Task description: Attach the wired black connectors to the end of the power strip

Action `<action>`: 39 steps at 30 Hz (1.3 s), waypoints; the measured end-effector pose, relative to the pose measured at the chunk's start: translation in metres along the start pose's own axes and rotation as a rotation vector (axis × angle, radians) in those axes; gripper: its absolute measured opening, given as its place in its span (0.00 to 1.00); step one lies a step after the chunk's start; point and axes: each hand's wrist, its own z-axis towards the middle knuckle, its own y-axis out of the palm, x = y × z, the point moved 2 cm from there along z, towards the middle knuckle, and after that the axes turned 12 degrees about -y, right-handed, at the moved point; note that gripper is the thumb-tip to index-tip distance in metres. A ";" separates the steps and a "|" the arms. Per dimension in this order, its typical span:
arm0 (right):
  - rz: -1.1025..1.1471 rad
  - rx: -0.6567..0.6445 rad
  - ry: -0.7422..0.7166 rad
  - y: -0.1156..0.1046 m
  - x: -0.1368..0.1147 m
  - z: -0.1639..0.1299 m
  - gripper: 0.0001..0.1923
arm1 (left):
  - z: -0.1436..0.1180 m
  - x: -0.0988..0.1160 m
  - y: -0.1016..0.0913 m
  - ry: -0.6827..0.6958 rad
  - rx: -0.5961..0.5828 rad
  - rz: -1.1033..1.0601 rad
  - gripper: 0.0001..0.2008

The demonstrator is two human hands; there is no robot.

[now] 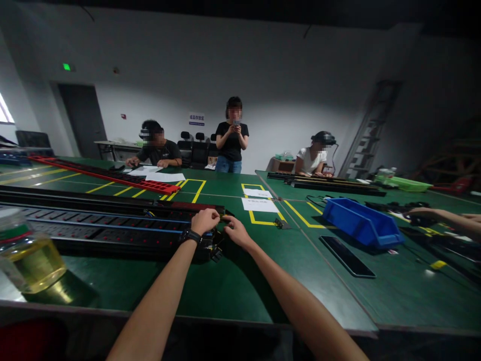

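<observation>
Green felt-like cloth is covering the big table (233, 281). Long black power strips (105, 225), flat and hard, are being laid side by side on its left part. Their right end is being worked on, so a wiring step is likely in hand. A small yellow piece (225, 217) is being pinched there by the left hand (205, 220), closed tight, while the right hand (236, 231), fingers curled, is touching the end. Next, small careful fingertip moves are being called for.
</observation>
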 end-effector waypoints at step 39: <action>-0.851 0.041 0.408 -0.137 0.029 -0.020 0.23 | -0.002 0.003 -0.007 -0.004 -0.016 0.039 0.12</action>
